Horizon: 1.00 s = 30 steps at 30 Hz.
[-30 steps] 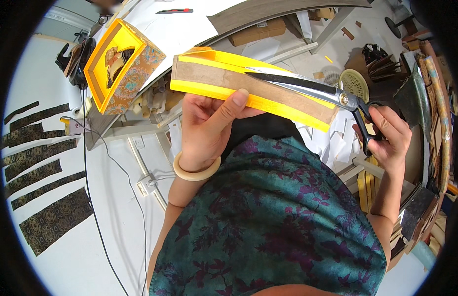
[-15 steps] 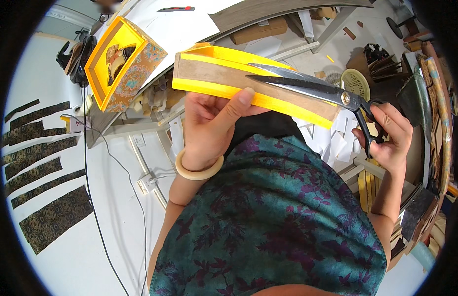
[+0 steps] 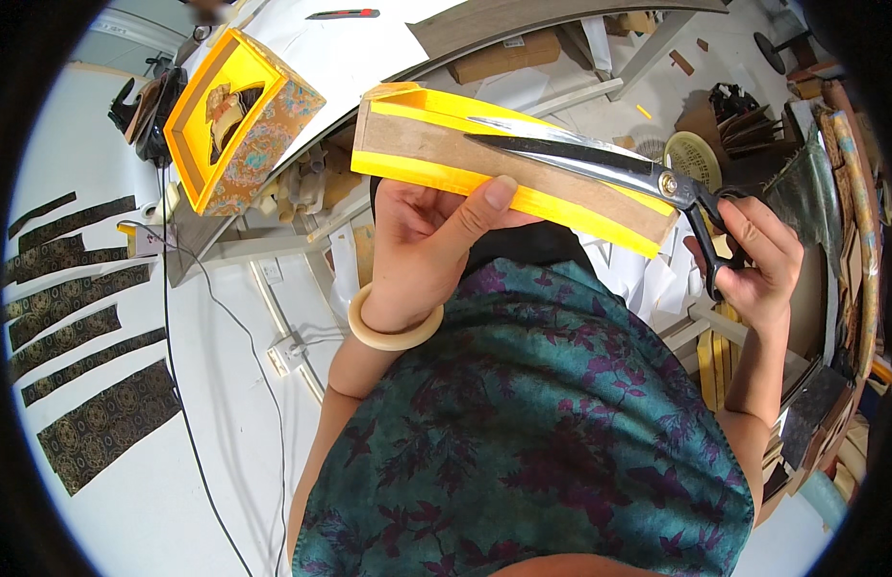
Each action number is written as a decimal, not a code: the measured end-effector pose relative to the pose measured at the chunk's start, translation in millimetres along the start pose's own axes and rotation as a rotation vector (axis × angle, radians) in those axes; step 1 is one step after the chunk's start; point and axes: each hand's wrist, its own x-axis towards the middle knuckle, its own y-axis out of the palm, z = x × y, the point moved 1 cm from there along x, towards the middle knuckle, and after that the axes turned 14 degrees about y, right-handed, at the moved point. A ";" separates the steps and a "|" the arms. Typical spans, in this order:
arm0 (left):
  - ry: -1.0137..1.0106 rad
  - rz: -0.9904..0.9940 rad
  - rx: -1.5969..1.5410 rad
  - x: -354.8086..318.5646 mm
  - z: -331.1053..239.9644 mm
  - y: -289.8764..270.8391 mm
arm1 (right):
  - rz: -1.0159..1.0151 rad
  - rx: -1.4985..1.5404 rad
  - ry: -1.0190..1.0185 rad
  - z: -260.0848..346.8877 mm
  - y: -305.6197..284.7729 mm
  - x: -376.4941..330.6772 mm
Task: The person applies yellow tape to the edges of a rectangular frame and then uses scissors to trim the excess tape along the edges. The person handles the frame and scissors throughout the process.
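Note:
My left hand [image 3: 428, 231] pinches a long brown board strip [image 3: 417, 137] with yellow edging along both long sides, its thumb on the near yellow edge. A loose yellow flap stands up at the strip's far left end. In my right hand [image 3: 765, 252] is a pair of scissors [image 3: 669, 183] with black handles, fingers wrapped through the loops. The slightly parted blades point left and lie along the strip's far yellow edge. One blade passes over the brown face; part of the other is hidden by the strip's edge.
A patterned box with a yellow lining [image 3: 203, 115] stands on the table at upper left. Beyond it lies a red-and-black utility knife [image 3: 343, 14]. Dark patterned fabric pieces [image 3: 109, 423] are spread at left, near a black cable. A green basket [image 3: 696, 159] and stacked materials stand right.
My left hand and the strip have shifted slightly to the right. The scissor blades have drawn a little closer together and their tips have moved slightly left and up.

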 end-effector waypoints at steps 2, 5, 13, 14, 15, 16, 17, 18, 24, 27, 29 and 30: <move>0.002 0.004 -0.002 0.1 0.2 -0.2 | -0.001 -0.011 0.004 -0.7 0.0 -1.1; 0.012 0.010 -0.004 -0.3 0.3 0.0 | -0.003 -0.009 -0.018 -4.4 -0.7 -1.9; 0.027 0.016 -0.008 -0.4 0.9 0.2 | -0.026 -0.037 -0.008 -1.7 0.7 -2.6; 0.030 0.015 -0.010 -0.2 0.7 1.3 | -0.027 -0.036 -0.001 -1.0 0.6 -1.8; 0.034 0.015 -0.011 -0.2 0.5 1.9 | -0.029 -0.036 0.007 -0.1 0.4 -0.9; 0.037 0.019 -0.006 -0.4 0.4 2.0 | -0.028 -0.019 0.022 1.7 -0.2 -0.1; 0.041 0.021 -0.002 -0.9 0.3 1.3 | -0.025 -0.003 0.036 4.6 -1.2 1.0; 0.044 0.024 0.002 -1.3 0.4 0.7 | -0.022 0.012 0.050 6.2 -2.1 1.5; 0.048 0.035 0.004 -1.1 1.9 -0.1 | -0.011 -0.010 0.061 3.2 -4.3 -0.2; 0.072 0.037 -0.011 -1.6 3.1 1.1 | -0.033 -0.006 0.011 -1.7 -2.1 -0.6; 0.064 0.037 0.002 -1.8 2.8 0.7 | -0.013 0.025 0.021 -3.7 -2.6 -2.0; 0.060 0.036 0.008 -1.9 2.5 0.5 | -0.002 0.040 0.025 -3.8 -2.8 -2.1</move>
